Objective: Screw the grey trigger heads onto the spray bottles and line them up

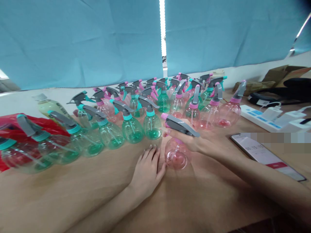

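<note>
A clear pink spray bottle with a grey and pink trigger head is gripped near its neck by my right hand. It tilts slightly, its base facing me; whether it touches the table I cannot tell. My left hand lies palm down on the wooden table, fingers stretched out, just left of that bottle. Beyond the left hand stands a green spray bottle, part of a row of several green ones. Several pink spray bottles, including one at the right end, stand behind my right hand.
More green and pink spray bottles crowd the back. On the right lie a phone, a white power strip with plugs, a black headset-like object and a cardboard box. A red plastic bag and a pale drink bottle are at left.
</note>
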The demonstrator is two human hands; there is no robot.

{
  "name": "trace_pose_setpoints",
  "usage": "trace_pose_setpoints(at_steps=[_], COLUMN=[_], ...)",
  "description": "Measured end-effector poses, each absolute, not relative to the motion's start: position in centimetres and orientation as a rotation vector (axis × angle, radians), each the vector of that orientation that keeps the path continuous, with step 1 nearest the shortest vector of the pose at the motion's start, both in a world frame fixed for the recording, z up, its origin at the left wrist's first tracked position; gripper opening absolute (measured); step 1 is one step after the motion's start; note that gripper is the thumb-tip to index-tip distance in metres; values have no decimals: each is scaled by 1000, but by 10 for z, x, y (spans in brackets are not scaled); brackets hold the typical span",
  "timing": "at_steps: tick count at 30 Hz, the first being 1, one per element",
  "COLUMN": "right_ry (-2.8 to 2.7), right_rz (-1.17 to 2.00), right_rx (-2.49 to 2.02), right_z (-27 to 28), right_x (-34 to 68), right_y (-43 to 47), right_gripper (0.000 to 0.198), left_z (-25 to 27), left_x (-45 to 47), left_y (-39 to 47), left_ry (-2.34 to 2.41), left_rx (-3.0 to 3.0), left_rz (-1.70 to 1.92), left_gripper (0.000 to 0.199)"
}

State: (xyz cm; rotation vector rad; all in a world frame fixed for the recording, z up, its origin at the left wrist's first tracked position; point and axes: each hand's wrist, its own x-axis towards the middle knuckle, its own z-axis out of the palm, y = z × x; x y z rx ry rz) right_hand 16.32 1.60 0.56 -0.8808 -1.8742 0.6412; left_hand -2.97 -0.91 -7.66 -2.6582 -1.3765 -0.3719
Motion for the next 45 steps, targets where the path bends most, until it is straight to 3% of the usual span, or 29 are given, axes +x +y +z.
trace_pose_setpoints(at_steps=[19,32,35,39,45], right_ry=[-1889,-1915,-1882,-1885,-1943], right_rz=[744,679,689,622,458], right_rx=[-659,-906,-949,-984,-1123], right_z=[0,28,21,1,1], right_x=[164,163,167,179,198], right_y=[23,-5,-3,3,-21], right_gripper=[17,18,32,69,50], left_z=[-77,-73,-73,-72,-75], left_x=[-30,-28,-28,-28,-30], left_y=[-9,-11,-11,-11,-8], left_ry=[-1350,-1401,-1408,-1400,-1363], left_rx=[-2665,-2674,-2675,-2665,-2648], left_rz=[-379,-348,-343,-340,-384], left_gripper=[40,41,42,40,41])
